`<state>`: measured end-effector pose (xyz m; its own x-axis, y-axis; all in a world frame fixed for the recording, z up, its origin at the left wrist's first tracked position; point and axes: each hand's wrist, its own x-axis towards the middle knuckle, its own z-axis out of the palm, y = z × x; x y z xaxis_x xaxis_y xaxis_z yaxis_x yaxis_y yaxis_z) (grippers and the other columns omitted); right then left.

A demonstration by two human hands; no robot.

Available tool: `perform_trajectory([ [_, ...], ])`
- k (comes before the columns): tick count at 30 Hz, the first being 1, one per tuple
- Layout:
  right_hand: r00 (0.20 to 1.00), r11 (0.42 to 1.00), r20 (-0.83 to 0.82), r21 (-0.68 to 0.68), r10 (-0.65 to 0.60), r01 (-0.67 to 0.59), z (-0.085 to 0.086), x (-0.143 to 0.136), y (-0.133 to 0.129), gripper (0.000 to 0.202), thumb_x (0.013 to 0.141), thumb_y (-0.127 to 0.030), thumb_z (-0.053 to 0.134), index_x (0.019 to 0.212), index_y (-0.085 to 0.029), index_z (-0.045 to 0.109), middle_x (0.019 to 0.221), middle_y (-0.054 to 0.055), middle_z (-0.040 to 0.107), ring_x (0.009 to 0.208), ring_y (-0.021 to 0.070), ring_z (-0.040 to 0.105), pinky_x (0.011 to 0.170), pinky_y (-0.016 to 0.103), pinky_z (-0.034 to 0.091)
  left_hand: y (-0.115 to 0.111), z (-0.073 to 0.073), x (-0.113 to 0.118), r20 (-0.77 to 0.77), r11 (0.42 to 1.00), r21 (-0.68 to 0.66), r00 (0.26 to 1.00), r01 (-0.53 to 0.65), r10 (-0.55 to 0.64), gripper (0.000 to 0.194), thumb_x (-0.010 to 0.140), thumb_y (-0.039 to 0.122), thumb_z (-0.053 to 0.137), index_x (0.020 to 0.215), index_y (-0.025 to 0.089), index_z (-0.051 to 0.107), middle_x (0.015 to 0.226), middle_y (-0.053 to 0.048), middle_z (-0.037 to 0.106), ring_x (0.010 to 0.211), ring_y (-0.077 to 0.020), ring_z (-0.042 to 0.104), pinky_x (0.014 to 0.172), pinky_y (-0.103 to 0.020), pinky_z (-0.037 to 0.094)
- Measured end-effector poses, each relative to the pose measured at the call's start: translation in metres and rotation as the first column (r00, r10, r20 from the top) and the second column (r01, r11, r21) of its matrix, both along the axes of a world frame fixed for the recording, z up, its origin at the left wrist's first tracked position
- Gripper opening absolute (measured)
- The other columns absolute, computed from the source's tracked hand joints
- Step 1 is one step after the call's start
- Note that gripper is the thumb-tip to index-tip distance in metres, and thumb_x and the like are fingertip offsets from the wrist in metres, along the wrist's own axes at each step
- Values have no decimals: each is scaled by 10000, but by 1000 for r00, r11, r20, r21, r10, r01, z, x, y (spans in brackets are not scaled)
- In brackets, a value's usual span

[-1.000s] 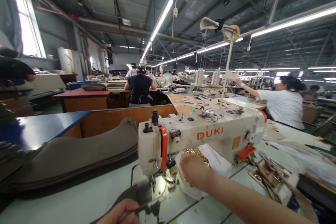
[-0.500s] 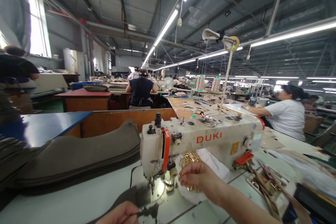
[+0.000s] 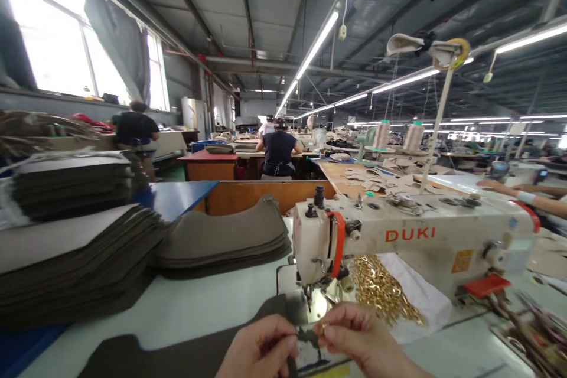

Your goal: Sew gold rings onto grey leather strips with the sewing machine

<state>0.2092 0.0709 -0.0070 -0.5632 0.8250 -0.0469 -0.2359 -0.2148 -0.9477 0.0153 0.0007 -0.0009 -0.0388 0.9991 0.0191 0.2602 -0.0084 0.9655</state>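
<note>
My left hand (image 3: 259, 349) pinches the edge of a dark grey leather piece (image 3: 177, 354) lying on the white table in front of the sewing machine (image 3: 411, 236). My right hand (image 3: 358, 339) is just right of it, fingertips closed on a small gold metal fitting (image 3: 323, 327) held at the same edge. Both hands sit just below the machine's needle (image 3: 310, 301). A heap of gold metal fittings (image 3: 381, 289) lies on white cloth under the machine arm, beyond my right hand.
Stacks of dark grey cut pieces (image 3: 75, 248) fill the left of the table, with another stack (image 3: 221, 236) behind the machine. Thread cones (image 3: 414, 136) stand on a rack. Tools and scraps (image 3: 531, 331) lie at right. Other people (image 3: 278, 153) work at benches beyond.
My right hand has come away from the heap of gold fittings with one pinched, and met my left hand at the leather edge. The view has turned left.
</note>
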Motion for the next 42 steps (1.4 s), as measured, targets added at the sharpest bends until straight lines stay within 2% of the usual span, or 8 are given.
perform_trajectory([
  [5, 995, 993, -92, -112, -37, 26, -19, -22, -1, 327, 563, -381, 893, 732, -153, 731, 618, 1, 670, 549, 86, 590, 580, 188, 458, 1, 1, -1, 39, 1000, 21, 999, -17, 16, 212, 760, 383, 625, 691, 184, 644, 637, 19, 645, 506, -101, 540, 518, -198, 418],
  [13, 984, 939, -177, -341, -16, -46, -25, -32, -1, 367, 536, -340, 912, 745, -127, 700, 638, 23, 673, 524, 106, 619, 569, 208, 497, 4, -8, -7, 97, 1000, 11, 995, -23, 22, 293, 769, 470, 623, 716, 182, 617, 645, 10, 665, 475, -98, 544, 488, -202, 415],
  [20, 982, 943, -188, -327, 0, -63, -21, -31, -4, 335, 563, -312, 903, 733, -119, 689, 651, 30, 683, 544, 96, 625, 605, 203, 500, 4, -5, -6, 118, 1000, -21, 993, -2, 4, 351, 751, 525, 643, 726, 176, 619, 664, 6, 678, 489, -96, 561, 486, -196, 409],
  [27, 982, 944, -173, -308, 70, -121, -20, -30, -5, 372, 575, -392, 882, 728, -125, 673, 635, 27, 672, 550, 112, 625, 610, 230, 492, 5, -9, -8, 189, 996, -37, 980, 76, -68, 426, 722, 596, 652, 724, 174, 596, 636, 1, 678, 457, -90, 560, 457, -196, 392],
  [31, 989, 971, -119, -212, 89, -112, -17, -27, -5, 401, 607, -447, 851, 792, -133, 683, 671, 33, 671, 545, 111, 610, 566, 220, 471, 5, -13, -9, 219, 994, -43, 972, 96, -85, 425, 724, 594, 652, 723, 176, 578, 628, -1, 683, 448, -90, 570, 446, -193, 385],
  [34, 1000, 1000, -15, 11, 25, -24, -11, -23, -5, 427, 654, -490, 806, 899, -157, 697, 681, 26, 655, 584, 134, 606, 566, 239, 470, 6, -16, -9, 253, 994, -57, 964, 93, -76, 417, 716, 581, 664, 753, 177, 570, 617, 5, 681, 440, -88, 571, 440, -190, 377],
  [38, 995, 956, 96, 294, -41, 11, -2, -23, -7, 340, 694, -479, 755, 816, -168, 693, 660, 14, 627, 646, 154, 593, 624, 261, 470, 6, -15, -6, 279, 993, -94, 959, 73, -44, 420, 693, 567, 692, 777, 183, 546, 579, 24, 665, 431, -90, 577, 432, -186, 366],
  [42, 988, 951, 150, 301, 22, -67, -3, -31, -6, 270, 672, -416, 756, 732, -174, 654, 620, -18, 596, 602, 129, 562, 603, 240, 451, 4, -7, -6, 280, 992, -106, 959, 64, -32, 440, 687, 588, 698, 755, 183, 543, 563, 28, 660, 436, -88, 584, 436, -182, 376],
])
